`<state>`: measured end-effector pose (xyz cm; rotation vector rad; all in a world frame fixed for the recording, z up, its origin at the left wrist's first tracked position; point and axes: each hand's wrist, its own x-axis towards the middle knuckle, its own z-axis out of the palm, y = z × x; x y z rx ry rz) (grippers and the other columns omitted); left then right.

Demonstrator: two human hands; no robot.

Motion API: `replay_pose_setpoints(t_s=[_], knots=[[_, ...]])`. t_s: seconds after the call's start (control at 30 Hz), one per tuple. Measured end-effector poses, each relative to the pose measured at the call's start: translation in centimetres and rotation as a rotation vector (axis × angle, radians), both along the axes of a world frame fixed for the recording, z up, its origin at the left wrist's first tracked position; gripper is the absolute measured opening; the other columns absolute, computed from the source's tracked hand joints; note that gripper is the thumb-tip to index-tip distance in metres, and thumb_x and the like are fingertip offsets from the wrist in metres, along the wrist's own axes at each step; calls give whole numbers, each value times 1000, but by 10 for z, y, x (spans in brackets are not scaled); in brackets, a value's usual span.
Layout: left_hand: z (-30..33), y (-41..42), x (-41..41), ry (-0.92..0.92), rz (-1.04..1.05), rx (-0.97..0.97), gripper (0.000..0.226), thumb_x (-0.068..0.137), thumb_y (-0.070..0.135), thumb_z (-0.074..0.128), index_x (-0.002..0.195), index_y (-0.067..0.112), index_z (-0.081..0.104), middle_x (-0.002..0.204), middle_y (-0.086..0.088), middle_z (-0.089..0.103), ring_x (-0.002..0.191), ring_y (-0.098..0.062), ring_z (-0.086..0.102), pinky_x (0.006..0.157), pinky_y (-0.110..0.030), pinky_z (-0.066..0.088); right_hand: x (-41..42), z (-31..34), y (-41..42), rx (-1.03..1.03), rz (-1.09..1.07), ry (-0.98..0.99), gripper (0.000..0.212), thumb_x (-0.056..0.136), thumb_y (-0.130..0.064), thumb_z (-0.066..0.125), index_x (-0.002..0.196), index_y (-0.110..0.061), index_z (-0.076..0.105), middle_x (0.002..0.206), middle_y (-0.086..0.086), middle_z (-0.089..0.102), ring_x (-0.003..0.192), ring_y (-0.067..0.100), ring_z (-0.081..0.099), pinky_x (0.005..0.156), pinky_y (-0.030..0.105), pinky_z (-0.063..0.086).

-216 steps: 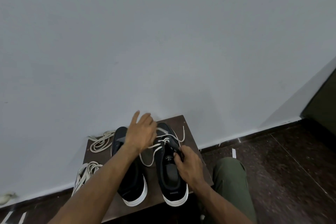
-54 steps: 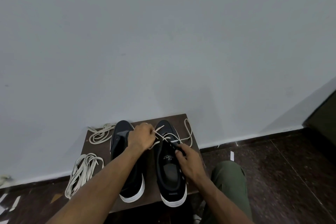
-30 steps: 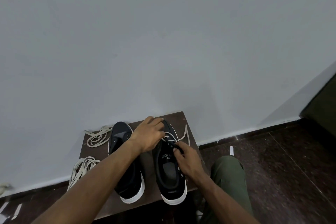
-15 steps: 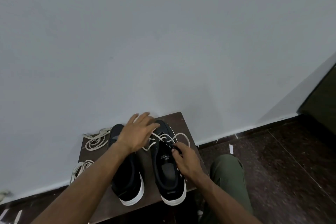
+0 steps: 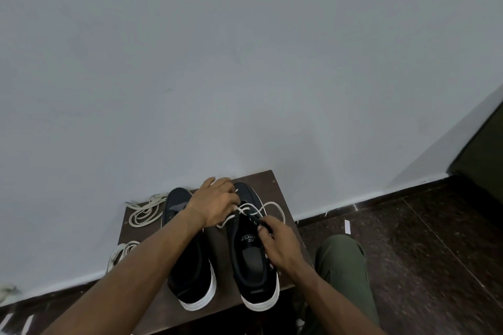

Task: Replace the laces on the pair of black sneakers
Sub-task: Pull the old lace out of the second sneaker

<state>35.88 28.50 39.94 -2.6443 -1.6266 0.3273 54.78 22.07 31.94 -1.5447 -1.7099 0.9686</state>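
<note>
Against a grey wall, black white-soled sneakers (image 5: 253,258) share a stool; left hand (image 5: 217,205) pinches cream lace (image 5: 268,205), right hand (image 5: 277,239) grips the eyelet edge.

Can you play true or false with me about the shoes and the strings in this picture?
1. Two black sneakers with white soles stand on the dark brown wooden stool. True.
2. The left hand rests on the floor. False: it works a cream lace at the right sneaker.
3. The right hand pinches that sneaker's eyelet edge. True.
4. Spare cream laces lie right of the sneakers. False: left.
</note>
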Motion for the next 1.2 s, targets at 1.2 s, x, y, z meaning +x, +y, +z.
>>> replay_pose_setpoints(t_s=[1.2], knots=[[26, 16, -2, -286, 275, 454, 22, 97, 17, 47, 110, 19, 64, 125, -1, 59, 140, -19, 35, 118, -47, -1, 0, -6, 1, 15, -23, 8, 14, 90, -26, 49, 94, -22, 62, 87, -2, 67, 83, 20, 62, 72, 35, 47]])
